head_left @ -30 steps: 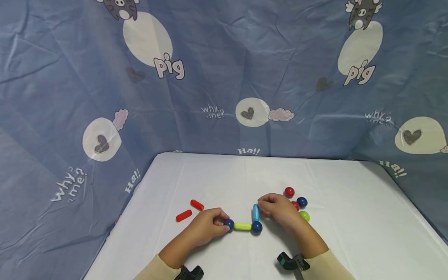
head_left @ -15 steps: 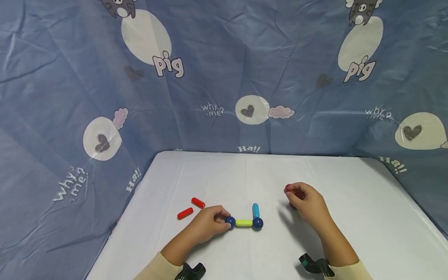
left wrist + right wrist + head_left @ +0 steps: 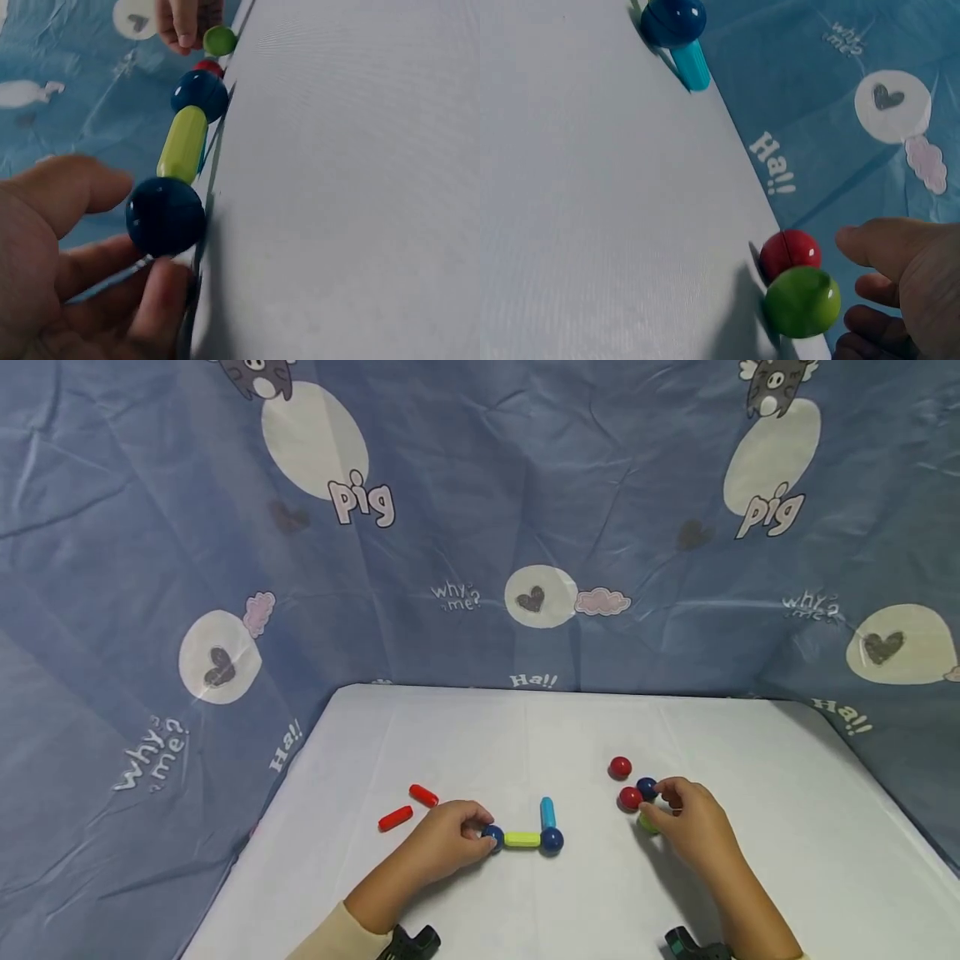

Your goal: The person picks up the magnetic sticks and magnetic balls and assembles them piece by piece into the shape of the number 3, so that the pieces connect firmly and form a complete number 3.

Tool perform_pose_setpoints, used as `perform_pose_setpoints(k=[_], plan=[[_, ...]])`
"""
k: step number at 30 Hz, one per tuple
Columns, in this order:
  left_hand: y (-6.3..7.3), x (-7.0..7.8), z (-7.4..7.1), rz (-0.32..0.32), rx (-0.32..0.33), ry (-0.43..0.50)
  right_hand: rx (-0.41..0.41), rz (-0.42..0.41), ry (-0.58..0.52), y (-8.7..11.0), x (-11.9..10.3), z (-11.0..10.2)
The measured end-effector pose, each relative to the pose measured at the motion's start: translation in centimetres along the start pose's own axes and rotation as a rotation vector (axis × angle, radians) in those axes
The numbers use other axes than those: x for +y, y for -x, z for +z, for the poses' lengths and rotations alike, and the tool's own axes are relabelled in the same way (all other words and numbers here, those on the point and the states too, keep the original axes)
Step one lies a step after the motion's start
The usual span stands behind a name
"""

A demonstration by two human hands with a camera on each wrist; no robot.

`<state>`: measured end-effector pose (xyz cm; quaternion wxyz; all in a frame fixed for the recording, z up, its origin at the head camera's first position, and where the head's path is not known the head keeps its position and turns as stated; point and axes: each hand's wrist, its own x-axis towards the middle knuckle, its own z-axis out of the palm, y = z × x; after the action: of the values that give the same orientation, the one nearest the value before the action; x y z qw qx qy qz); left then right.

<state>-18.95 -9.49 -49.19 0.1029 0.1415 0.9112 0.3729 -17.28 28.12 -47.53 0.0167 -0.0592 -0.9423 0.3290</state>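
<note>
In the head view my left hand (image 3: 448, 843) holds a dark blue ball (image 3: 492, 837) between thumb and fingers. A lime rod (image 3: 522, 840) joins that ball to a second blue ball (image 3: 551, 841), from which a light blue rod (image 3: 548, 812) points away toward the back. Over on the right, my right hand (image 3: 693, 818) is at a cluster of balls, thumb and fingers spread apart. Its fingertips are by a blue ball (image 3: 646, 788), with a red ball (image 3: 630, 799) beside it. A green ball (image 3: 802, 302) is partly covered by the hand in the head view.
Another red ball (image 3: 619, 767) lies just behind the cluster. Two red rods (image 3: 395, 818) lie to the left of my left hand. A white-covered table (image 3: 465, 735) meets a blue patterned cloth (image 3: 420, 543) at the back.
My right hand has left the light blue rod, gone right to the far red ball, then drawn back to the blue and green balls. My left hand stays on its blue ball.
</note>
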Motion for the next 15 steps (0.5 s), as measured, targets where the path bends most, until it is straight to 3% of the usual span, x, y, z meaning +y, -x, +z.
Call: perform_pose_setpoints(k=[3, 6, 10, 15], plan=[[-0.3, 1.4, 0.1, -0.003, 0.052, -0.149, -0.007, 0.005, -0.001, -0.3, 0.3, 0.0], [-1.0, 3.4, 0.7, 0.001, 0.046, -0.271, -0.021, 0.019, -0.002, -0.4, 0.6, 0.1], [-2.0, 5.6, 2.0, 0.057, -0.033, -0.296, -0.040, 0.046, 0.000, -0.5, 1.1, 0.2], [-2.8, 6.3, 3.3, 0.094, -0.057, -0.313, -0.050, 0.028, -0.003, -0.5, 1.3, 0.5]])
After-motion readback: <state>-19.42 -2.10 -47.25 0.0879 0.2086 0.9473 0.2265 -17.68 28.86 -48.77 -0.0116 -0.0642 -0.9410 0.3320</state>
